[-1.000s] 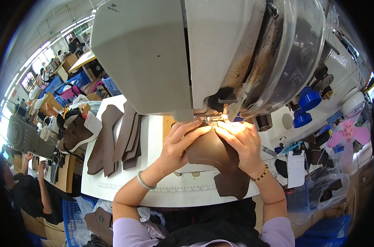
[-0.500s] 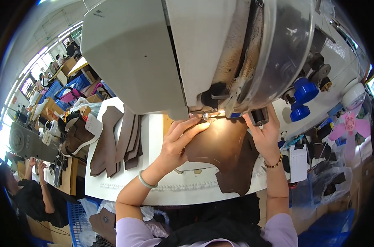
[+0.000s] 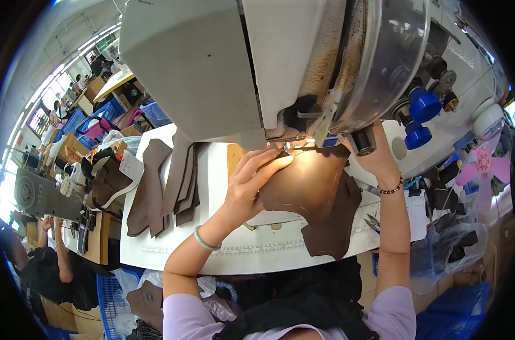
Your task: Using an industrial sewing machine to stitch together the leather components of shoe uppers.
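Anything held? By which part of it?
Left hand: fingers on the brown piece near its upper left edge; pinched or just pressed, can't tell. Right hand: fingertips hidden behind the sewing machine, can't tell.

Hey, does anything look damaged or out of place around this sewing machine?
Yes: brown, rust-like stains mottle the pale grey sewing machine beside its curved clear plastic guard, while its left face looks mostly clean. I see no spill.

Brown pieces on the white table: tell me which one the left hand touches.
The brightly lit brown piece under the sewing machine: the left hand rests on it, while the overlapping brown pieces lie farther left, untouched.
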{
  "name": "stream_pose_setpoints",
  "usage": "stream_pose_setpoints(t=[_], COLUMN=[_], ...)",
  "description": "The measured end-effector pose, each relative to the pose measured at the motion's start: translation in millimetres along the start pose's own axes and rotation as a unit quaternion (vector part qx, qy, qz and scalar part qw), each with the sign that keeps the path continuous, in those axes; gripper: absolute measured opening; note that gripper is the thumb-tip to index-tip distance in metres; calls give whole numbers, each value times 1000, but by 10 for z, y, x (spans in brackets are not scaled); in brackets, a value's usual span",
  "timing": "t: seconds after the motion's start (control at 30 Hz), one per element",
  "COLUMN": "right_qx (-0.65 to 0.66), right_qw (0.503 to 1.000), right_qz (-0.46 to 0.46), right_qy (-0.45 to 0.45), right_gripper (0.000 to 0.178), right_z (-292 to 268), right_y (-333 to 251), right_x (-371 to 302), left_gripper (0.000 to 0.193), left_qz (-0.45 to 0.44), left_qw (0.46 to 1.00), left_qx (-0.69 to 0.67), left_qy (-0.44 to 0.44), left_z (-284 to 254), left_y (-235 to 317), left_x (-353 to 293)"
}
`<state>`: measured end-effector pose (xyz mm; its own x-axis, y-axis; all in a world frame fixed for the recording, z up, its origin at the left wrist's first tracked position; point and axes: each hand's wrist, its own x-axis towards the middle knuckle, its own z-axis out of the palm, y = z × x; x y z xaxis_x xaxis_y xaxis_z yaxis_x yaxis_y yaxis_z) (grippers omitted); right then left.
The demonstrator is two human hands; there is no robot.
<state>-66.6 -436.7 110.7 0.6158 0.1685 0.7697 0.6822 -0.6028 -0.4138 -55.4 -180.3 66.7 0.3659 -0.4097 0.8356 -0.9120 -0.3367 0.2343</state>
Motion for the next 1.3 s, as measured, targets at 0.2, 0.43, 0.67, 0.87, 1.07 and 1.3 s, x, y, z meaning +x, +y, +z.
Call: stream_pose_setpoints(t=[0.2,0.43,0.67,0.87,1.07,1.3], right_qx=[1,18,-6,-201,-200,-193], right_qw=[998,998,998,973,972,975], right_qz=[59,55,-48,-101,-123,-111], right_qy=[-13,23,47,-48,-25,-7], right_gripper=[18,19,30,46,36,33], right_z=[7,40,40,192,282,318], right_y=[-24,20,-268,-233,-167,-200], right_x=[11,0,-455,-618,-551,-571], left_gripper=[48,42,40,51,51,43], left_qz=[5,8,13,26,26,3], left_qw=[1000,1000,1000,1000,999,999], left_qx=[-4,1,19,-17,-6,-22], left_qy=[-1,4,3,-7,-26,-32], left_z=[-1,5,1,-7,-47,-56], left_y=[-21,-18,-55,-109,-110,-56], left_x=[-11,-9,-35,-71,-63,-32])
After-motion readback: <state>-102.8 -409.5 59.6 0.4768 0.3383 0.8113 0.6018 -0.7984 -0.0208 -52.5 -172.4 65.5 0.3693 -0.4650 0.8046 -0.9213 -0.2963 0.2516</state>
